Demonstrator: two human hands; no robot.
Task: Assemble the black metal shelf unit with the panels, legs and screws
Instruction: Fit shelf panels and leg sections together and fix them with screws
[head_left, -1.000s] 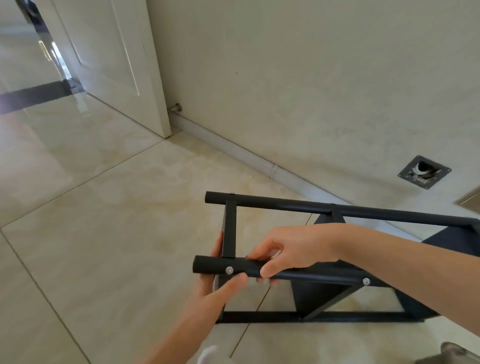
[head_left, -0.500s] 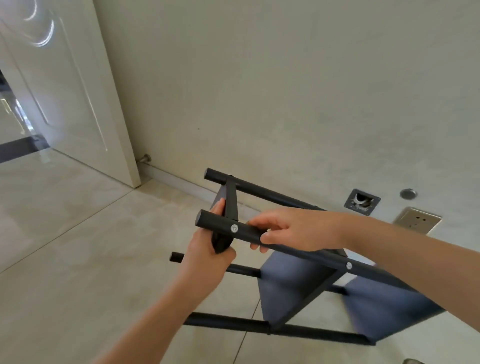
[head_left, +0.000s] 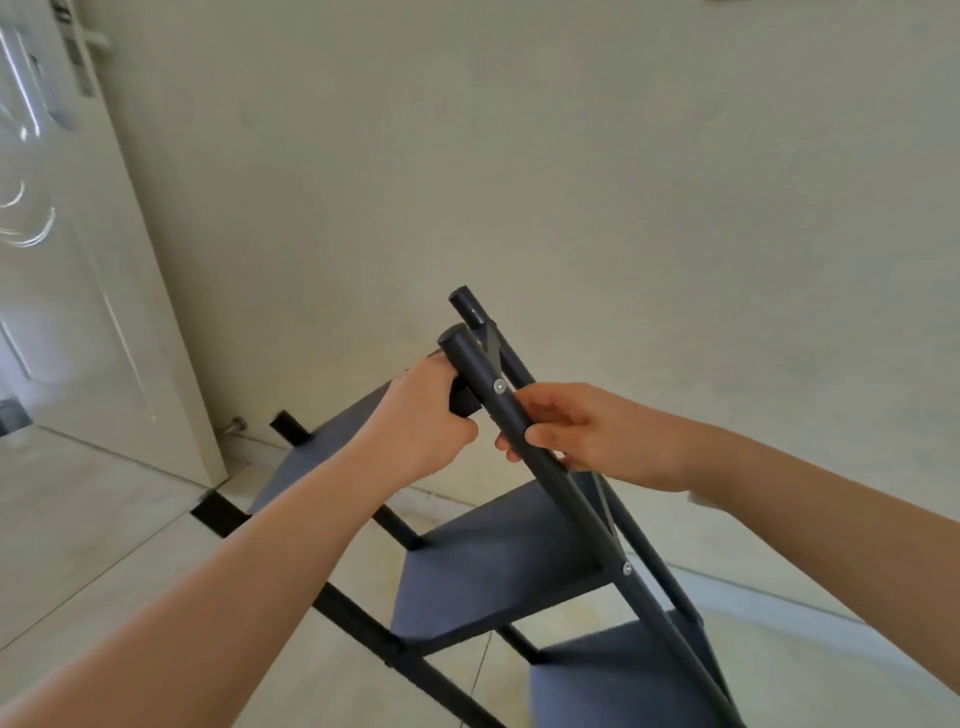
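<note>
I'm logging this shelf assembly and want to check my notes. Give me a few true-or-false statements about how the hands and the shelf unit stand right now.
1. The right hand grips a black leg tube. True.
2. The left hand hangs idle, away from the shelf unit. False: it grips the frame's upper end.
3. Silver screws show on the near tube. True.
4. The unit has no panels fitted. False: dark panels sit between the legs.
5. A white door stands at the left. True.
</note>
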